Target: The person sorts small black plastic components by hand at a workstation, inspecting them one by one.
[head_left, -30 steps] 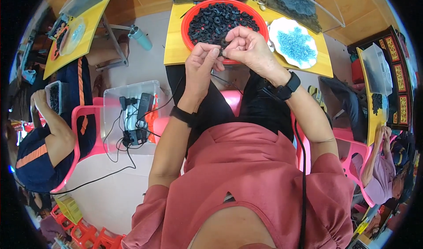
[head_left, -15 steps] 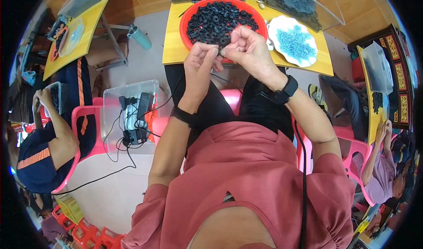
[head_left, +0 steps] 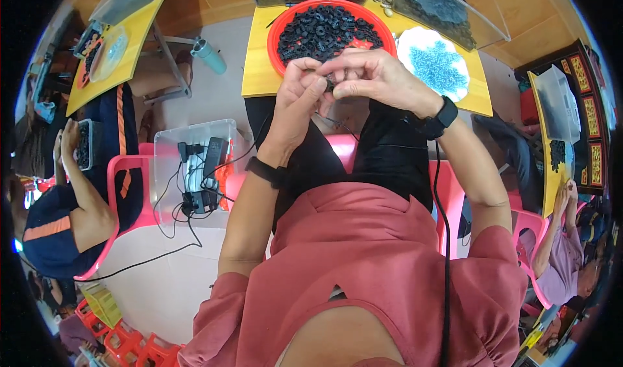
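Blackish and small, the piece (head_left: 329, 82) is pinched between the fingertips of left hand (head_left: 295, 102) and right hand (head_left: 384, 78), at the red basin's (head_left: 275, 57) near side, long axis hidden.

left grip (head_left: 297, 101) pinched, right grip (head_left: 384, 78) curled just beside it, perhaps pinching too.

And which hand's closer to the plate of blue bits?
The right hand: it comes between the white plate and the left hand, which is farther off.
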`<state>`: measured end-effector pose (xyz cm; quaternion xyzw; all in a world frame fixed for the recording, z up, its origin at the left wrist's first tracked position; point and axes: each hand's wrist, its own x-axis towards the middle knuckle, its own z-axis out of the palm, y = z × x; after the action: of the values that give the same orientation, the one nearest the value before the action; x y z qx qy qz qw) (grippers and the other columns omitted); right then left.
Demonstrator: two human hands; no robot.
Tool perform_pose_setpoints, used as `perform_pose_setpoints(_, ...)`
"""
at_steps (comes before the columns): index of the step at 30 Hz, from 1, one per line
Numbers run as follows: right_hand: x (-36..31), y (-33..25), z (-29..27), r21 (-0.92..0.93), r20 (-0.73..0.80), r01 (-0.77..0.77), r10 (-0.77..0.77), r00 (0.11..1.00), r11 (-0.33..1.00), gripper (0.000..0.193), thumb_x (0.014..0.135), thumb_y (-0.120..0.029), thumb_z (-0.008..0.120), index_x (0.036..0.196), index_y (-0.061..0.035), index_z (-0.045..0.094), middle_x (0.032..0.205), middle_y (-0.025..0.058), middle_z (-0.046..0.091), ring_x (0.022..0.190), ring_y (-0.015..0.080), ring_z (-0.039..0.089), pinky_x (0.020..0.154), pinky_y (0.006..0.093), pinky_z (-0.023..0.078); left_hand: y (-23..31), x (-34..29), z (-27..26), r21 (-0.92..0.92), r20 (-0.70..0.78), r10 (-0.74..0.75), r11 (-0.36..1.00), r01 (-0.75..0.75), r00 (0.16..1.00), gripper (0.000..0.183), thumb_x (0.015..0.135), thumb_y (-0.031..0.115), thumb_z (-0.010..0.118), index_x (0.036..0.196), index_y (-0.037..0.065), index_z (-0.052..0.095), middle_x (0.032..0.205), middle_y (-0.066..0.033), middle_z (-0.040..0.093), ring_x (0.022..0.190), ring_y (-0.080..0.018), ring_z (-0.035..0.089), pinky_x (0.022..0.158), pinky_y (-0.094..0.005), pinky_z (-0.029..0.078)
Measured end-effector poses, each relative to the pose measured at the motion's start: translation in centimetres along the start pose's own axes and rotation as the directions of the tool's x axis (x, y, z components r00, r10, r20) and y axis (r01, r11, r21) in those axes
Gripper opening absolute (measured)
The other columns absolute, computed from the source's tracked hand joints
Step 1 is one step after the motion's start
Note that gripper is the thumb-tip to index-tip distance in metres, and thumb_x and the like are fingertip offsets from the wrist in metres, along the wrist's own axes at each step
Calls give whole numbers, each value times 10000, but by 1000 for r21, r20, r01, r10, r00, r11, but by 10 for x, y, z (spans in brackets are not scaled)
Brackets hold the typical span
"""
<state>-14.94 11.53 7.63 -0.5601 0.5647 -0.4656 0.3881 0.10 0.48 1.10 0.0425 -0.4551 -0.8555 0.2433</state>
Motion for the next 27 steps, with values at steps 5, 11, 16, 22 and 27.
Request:
perform_pose_setpoints(5, -4, -19, -2, -387, 193, 224, -159, 968, 895, 337, 850, -255, 640, 1123, -59, 615, 782, 68, 523, 752, 178, 535, 672, 300, 430, 6, -4, 6, -38, 93, -64, 997, 68, 994, 370, 913, 124, 563, 1209, 95, 342, 924, -65, 598, 604, -70, 521, 515, -171, 388)
perform_pose_setpoints(11, -13, -31, 4, -367, 177, 171, -112, 978, 914, 327, 849, -219, 619, 1114, -29, 598, 804, 105, 545, 765, 240, 568, 701, 330, 451, 6, -8, 8, -80, 170, -86, 992, 100, 982, 512, 892, 201, 610, 1280, 94, 294, 910, -49, 593, 531, -55, 455, 467, -167, 342)
perform_pose_setpoints(16, -17, -32, 8, -409, 141, 174, -126, 982, 896, 308, 839, -196, 613, 1089, -14, 605, 839, 144, 579, 788, 295, 596, 709, 353, 466, 7, -7, 6, -133, 248, -103, 981, 139, 963, 477, 892, 136, 602, 1260, 100, 301, 930, -66, 604, 585, -50, 489, 483, -172, 354)
perform_pose_setpoints(22, -13, -18, 13, -468, 52, 267, -275, 960, 842, 265, 825, -179, 624, 1023, -3, 630, 824, 165, 599, 768, 324, 602, 694, 364, 474, 4, -7, 9, -96, 151, -102, 988, 117, 983, 467, 894, 187, 610, 1251, 92, 323, 903, -47, 607, 621, -55, 520, 508, -168, 378)
perform_pose_setpoints(27, -18, -28, 11, -418, -22, 113, -134, 991, 902, 290, 794, -195, 687, 1008, -8, 633, 734, 88, 569, 632, 173, 567, 603, 306, 457, 3, -5, 10, -83, 60, -70, 994, 75, 996, 454, 914, 194, 578, 1267, 82, 315, 831, -25, 581, 576, -56, 481, 495, -175, 364)
